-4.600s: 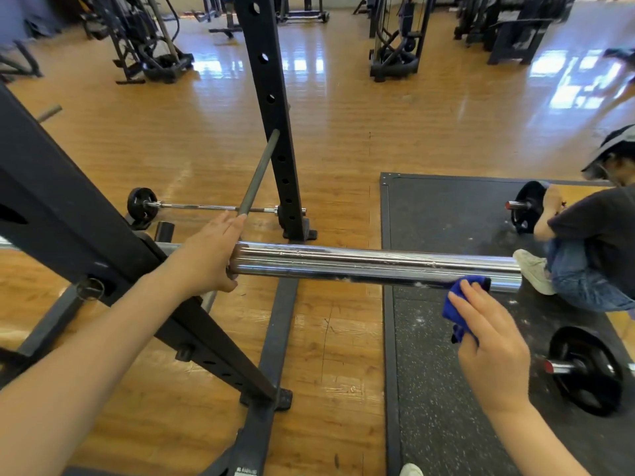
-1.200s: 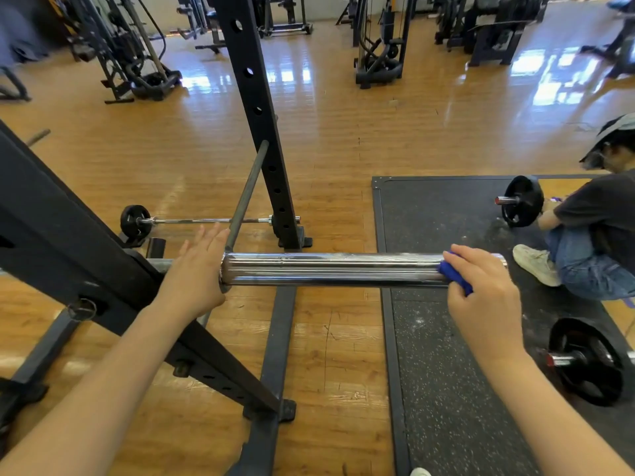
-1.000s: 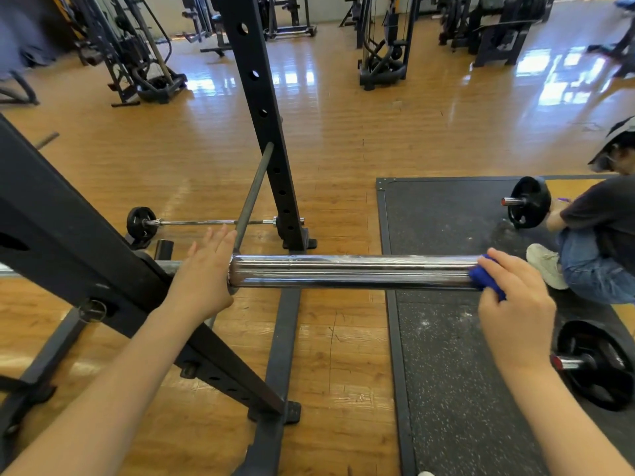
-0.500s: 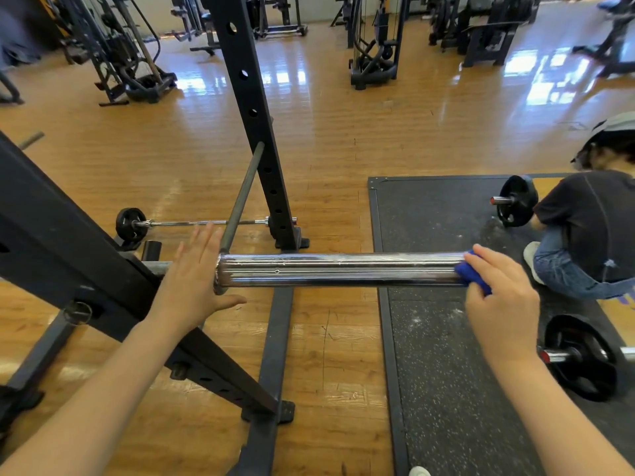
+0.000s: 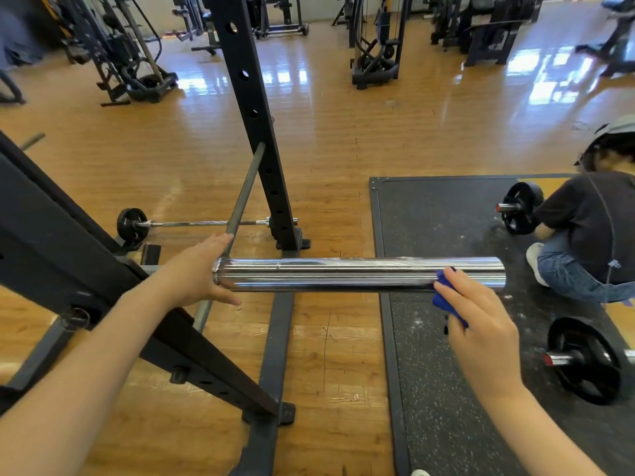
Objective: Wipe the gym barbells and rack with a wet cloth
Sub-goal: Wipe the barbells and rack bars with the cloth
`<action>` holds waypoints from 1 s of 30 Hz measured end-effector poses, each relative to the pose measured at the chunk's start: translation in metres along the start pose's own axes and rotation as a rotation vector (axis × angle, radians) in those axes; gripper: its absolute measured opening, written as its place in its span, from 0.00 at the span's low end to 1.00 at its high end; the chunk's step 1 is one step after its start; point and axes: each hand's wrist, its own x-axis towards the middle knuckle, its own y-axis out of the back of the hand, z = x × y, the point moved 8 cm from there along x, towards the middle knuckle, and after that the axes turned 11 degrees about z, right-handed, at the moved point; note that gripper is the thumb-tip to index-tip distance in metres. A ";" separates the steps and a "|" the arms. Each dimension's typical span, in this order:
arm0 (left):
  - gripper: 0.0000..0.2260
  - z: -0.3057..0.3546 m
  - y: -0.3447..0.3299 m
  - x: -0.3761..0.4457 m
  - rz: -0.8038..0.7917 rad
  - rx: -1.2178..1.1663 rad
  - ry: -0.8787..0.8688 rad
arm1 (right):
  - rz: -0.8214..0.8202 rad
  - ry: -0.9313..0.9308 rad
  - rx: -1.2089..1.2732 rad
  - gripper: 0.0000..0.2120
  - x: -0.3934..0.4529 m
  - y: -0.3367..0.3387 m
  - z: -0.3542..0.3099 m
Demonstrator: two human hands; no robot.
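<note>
Underneath it all lies the shiny wooden floor (image 5: 343, 139), with a dark rubber mat (image 5: 446, 389) on its right side. Big gym machines (image 5: 374, 39) stand far back on the floor. A black rack (image 5: 62, 249) fills the left side, and its upright post with holes (image 5: 254, 125) rises in the middle. Its flat foot runs along the floor beside the left edge of the mat.

Another person (image 5: 591, 231) crouches on the mat at the right edge of the view, next to a small barbell with a black plate (image 5: 520, 207). One more black plate on a bar (image 5: 584, 360) lies on the mat near the bottom right. A thin barbell (image 5: 192, 222) lies on the floor behind the rack.

A fat silver barbell sleeve (image 5: 343, 273) sticks out from the rack and reaches over the left edge of the mat. The left hand (image 5: 196, 273) is flat and open against its inner end, fingers spread. The right hand (image 5: 481, 324) has its fingers closed around a small blue cloth (image 5: 445, 297), which presses on the sleeve's near side close to its outer end.
</note>
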 end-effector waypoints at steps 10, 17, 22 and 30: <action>0.35 -0.002 -0.003 -0.034 0.586 0.031 -0.088 | 0.038 -0.070 -0.022 0.16 0.033 -0.018 0.000; 0.27 0.002 -0.001 -0.025 0.681 0.071 -0.032 | 0.040 0.042 0.002 0.16 0.009 -0.014 0.002; 0.31 0.001 0.004 -0.009 0.548 0.112 -0.015 | 0.072 0.092 0.010 0.14 -0.009 -0.011 -0.005; 0.28 0.001 0.017 -0.004 0.544 0.159 0.029 | 0.076 -0.064 0.082 0.17 0.035 -0.012 -0.011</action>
